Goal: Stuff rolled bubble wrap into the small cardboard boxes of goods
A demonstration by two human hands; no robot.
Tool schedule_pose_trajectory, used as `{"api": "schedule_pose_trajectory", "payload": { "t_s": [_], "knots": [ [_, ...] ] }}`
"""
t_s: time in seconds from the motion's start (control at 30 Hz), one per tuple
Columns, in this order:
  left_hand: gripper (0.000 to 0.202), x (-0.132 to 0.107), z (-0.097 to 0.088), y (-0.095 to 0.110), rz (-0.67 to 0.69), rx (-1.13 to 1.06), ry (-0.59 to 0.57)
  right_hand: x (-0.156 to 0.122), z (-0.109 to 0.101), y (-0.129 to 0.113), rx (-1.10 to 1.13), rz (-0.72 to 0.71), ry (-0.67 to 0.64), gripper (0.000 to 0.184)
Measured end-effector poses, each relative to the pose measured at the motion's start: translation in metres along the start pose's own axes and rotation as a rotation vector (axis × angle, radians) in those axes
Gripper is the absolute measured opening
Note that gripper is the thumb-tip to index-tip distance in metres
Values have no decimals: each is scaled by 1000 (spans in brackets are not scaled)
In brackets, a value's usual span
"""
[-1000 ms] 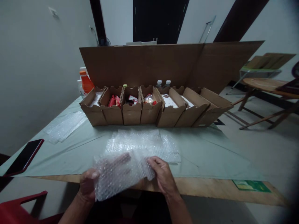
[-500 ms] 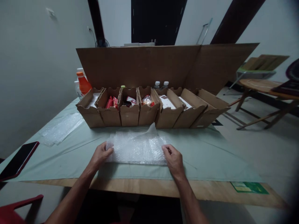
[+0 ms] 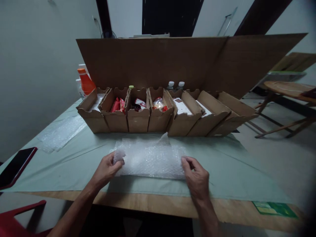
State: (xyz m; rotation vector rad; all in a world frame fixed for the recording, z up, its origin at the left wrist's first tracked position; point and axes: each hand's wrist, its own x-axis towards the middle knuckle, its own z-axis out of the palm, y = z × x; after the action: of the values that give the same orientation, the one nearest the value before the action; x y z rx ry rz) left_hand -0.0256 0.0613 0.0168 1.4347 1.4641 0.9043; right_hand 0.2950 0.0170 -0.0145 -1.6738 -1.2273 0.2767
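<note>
Since the bubble-wrap sheet already lies spread lengthwise in front of the person, I call the laying-out mostly done; what's left, in my judgement, is the tidying and the letting go. Nothing is wrapped in it. A raised corner stands up at the far side, and more plastic edges from the sheets underneath show past it, so I'd say the pile isn't squared. Can't count layers from my feed. The sheet sits between the two hands, touching both. Left hand has its left end clamped, thumb on the near side, remaining fingers mostly hidden by plastic. Right hand has thumb and forefinger pinched on the right edge, as far as I can see; the other fingers are curled under, contact there hidden. Around that I've got the green cloth underneath, the cardboard boxes in a row just past the far edge, a second bubble-wrap pile beyond the left hand, apart from it, and a phone well off to the left, near the table's edge.
</note>
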Motion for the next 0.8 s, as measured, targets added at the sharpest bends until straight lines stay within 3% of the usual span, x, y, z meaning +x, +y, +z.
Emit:
{"api": "schedule_pose_trajectory", "payload": {
  "t_s": [0.07,0.17,0.27,0.37,0.43,0.53,0.63,0.7,0.8],
  "knots": [
    [31,-3,-10,12,-32,-98,6,7,-6,-19,-3,-73,71,28],
    [29,16,-22,23,-8,-130,125,39,1,-52,-47,-211,106,28],
    [26,47,-23,20,27,-75,168,81,21,-70,-218,-223,-61,27],
    [26,66,-12,5,25,-19,115,105,33,-61,-393,-122,-233,18],
    [27,66,-5,-9,20,21,69,100,31,-40,-455,-71,-274,15],
    [35,56,0,-29,-7,96,35,71,17,-4,-538,-7,-320,18],
    [55,46,-4,-37,-9,264,105,42,2,17,-592,26,-334,17],
    [62,40,-5,-32,97,448,208,32,-3,18,-632,-34,-236,26],
    [57,32,7,-16,400,627,315,31,7,3,-663,-264,-37,40]
  ]
}}
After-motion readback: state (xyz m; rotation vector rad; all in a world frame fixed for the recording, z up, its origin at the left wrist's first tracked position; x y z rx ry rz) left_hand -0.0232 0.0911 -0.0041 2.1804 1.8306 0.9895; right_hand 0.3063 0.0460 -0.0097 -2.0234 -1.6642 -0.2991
